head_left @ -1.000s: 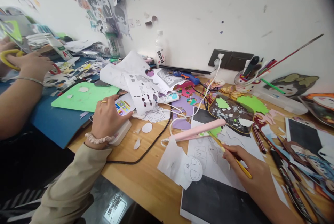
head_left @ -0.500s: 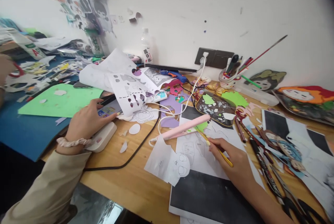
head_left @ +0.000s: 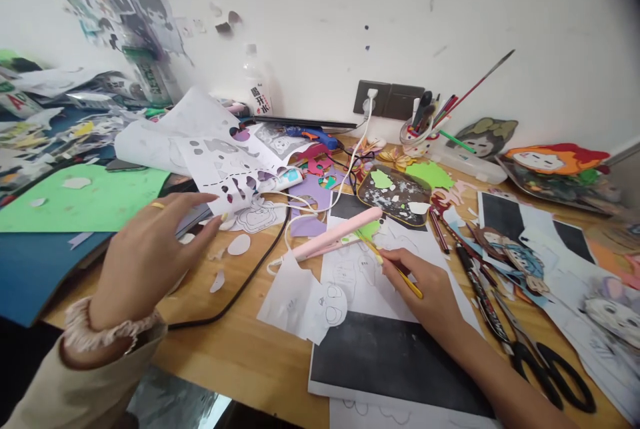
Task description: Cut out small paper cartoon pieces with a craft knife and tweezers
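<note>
My left hand hovers at the left table edge, thumb and fingers apart with nothing seen between them. It partly hides a phone and a white box behind it. My right hand pinches a thin yellow tool, whose exact kind I cannot make out. Its far end meets a green piece beside a pink hair straightener. The straightener lies across drawn white sheets; a cut paper with a drawn face lies below it.
Scissors and a black marker lie right of my forearm. Behind are a paint-flecked tray, a pen cup and a blue glue gun. A black cable crosses the table. A green sheet lies left.
My left hand has lifted off the phone and white box and come nearer, fingers apart. The view has turned right; another person's hand at the left edge is out of sight.
</note>
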`<state>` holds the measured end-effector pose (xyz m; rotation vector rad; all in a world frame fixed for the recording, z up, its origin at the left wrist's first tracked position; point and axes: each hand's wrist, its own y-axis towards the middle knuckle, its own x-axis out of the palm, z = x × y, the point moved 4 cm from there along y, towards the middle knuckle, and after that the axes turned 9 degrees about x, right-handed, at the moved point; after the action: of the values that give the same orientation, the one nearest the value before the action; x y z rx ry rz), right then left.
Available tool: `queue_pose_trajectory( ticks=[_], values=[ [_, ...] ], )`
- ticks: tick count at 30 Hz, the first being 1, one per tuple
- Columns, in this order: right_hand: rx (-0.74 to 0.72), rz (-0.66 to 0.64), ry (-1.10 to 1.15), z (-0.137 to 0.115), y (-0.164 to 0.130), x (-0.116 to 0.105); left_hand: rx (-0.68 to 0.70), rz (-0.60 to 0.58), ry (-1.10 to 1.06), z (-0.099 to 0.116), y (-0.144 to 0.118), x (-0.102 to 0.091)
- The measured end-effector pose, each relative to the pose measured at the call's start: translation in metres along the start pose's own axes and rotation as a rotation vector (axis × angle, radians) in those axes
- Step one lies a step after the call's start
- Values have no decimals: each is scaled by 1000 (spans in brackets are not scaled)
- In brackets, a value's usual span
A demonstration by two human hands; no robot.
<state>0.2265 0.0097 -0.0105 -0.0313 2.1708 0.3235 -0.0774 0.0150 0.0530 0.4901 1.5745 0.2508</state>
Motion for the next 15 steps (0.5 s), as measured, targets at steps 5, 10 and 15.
queue_pose_trajectory(
  ticks=[5,10,15],
  values=[
    [-28,27,-12,0,-2,-1,-210,105,-30,-20,-22,-1],
    [-33,41,-8,1,0,0,-413,55,100,-60,-76,6],
    [-47,54,-24,1,0,0,-322,8,76,-67,-96,15]
  ],
)
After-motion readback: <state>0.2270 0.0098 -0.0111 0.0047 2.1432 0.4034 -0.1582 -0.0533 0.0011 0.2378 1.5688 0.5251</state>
